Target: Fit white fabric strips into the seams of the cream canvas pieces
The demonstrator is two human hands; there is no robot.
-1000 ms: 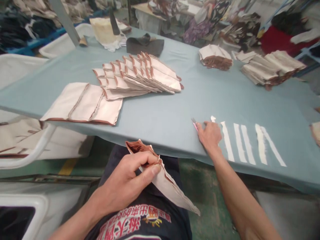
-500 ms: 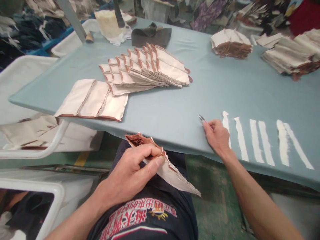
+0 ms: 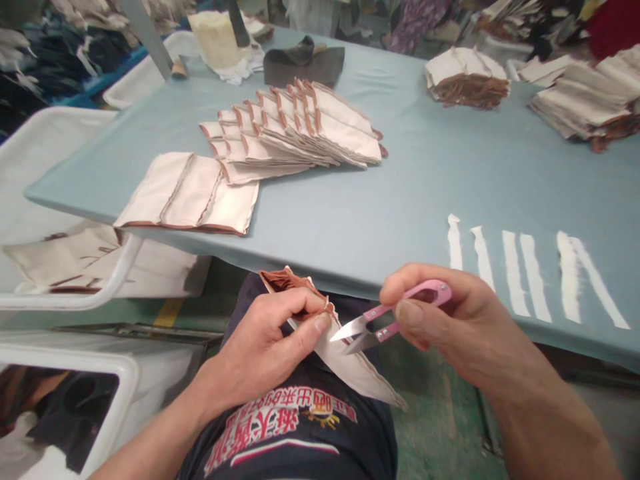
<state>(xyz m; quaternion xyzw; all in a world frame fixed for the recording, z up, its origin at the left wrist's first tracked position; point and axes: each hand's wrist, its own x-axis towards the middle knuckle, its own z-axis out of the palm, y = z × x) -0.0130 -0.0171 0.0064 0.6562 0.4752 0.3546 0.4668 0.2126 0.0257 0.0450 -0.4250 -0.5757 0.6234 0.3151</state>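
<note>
My left hand (image 3: 267,343) pinches a stack of cream fabric pieces with brown edging (image 3: 350,370) over my lap, below the table's near edge. My right hand (image 3: 450,327) grips pink thread snips (image 3: 385,320), blades apart and pointing left at the fabric beside my left thumb. Both hands are off the blue-grey table (image 3: 350,220).
On the table lie a fanned row of cream pieces (image 3: 300,133), three flat pieces (image 3: 187,200) near the left edge, white tape strips (image 3: 525,273) at right, more stacks (image 3: 467,83) at the back and dark cloth (image 3: 305,63). White bins (image 3: 65,267) stand at left.
My right hand has lifted the pink snips from the table beside the white strips and brought them down left to the fabric in my left hand. The left hand has stayed put.
</note>
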